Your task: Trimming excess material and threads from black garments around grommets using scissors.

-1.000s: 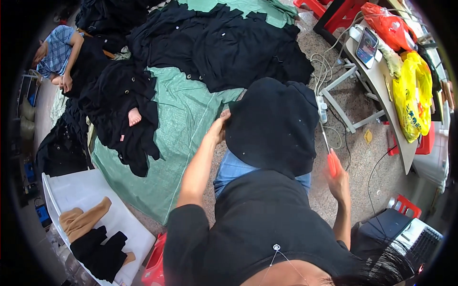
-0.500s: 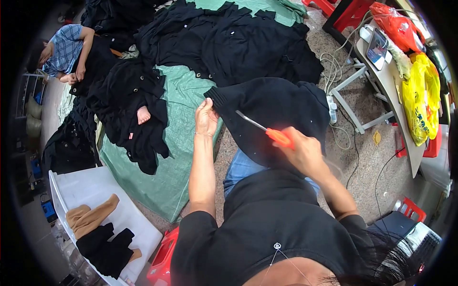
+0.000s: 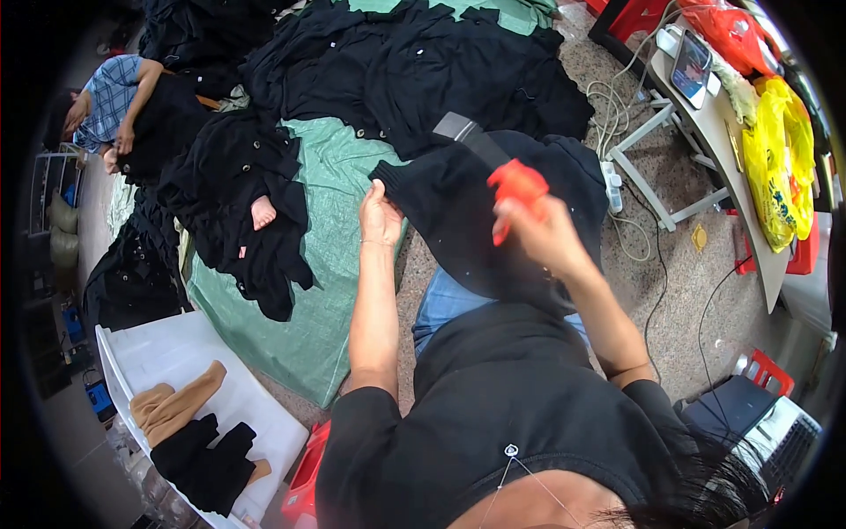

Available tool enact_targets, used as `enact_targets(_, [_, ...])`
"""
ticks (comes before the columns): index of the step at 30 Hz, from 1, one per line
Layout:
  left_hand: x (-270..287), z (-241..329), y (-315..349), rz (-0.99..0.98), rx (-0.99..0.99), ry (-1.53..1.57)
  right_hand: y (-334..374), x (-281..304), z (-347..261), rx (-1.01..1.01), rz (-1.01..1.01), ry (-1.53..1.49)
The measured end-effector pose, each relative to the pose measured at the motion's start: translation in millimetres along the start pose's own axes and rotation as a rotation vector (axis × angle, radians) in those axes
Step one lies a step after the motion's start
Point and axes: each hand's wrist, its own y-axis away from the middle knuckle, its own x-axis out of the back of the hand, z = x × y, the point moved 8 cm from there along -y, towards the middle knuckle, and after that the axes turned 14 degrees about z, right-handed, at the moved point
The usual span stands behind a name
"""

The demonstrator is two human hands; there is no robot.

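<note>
A black knit garment (image 3: 538, 207) is spread over my lap, with pale specks on it. My left hand (image 3: 381, 216) pinches its ribbed edge (image 3: 388, 179) between thumb and fingers. My right hand (image 3: 546, 234), slightly blurred, grips a red-handled flat-bladed tool (image 3: 520, 183) above the cloth. Its dark shank leads up to a broad, squared grey end, pointing away to the upper left. The frame does not show the tool's exact kind, nor clearly whether its end touches the garment.
Black garments (image 3: 423, 79) lie heaped ahead on a green sheet (image 3: 308, 264). At the far left sits another person (image 3: 115, 97) handling black cloth. A white bin (image 3: 256, 414) holds tan and black pieces. To the right, a table (image 3: 714, 132) carries a phone and bags; cables cross the floor.
The tool has been raised and turned, so its wide face shows now instead of its narrow side. My left hand keeps the ribbed edge. The other person's hands have shifted slightly.
</note>
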Motion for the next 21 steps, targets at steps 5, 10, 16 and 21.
enact_targets(5, [12, -49, 19, 0.02, 0.185, -0.116, -4, 45, 38, 0.013, 0.211, -0.157])
enact_targets(10, [6, -27, 36, -0.08, 0.069, 0.004, 35, 57, 21, 0.306, 0.214, 0.655])
enact_targets(16, [-2, -7, 47, -0.098, -0.081, -0.143, 55, 27, 5, 0.437, 0.005, 1.007])
enact_targets(21, [20, -13, 41, -0.072, -0.045, -0.198, 56, 15, 12, 0.383, -0.073, 1.03])
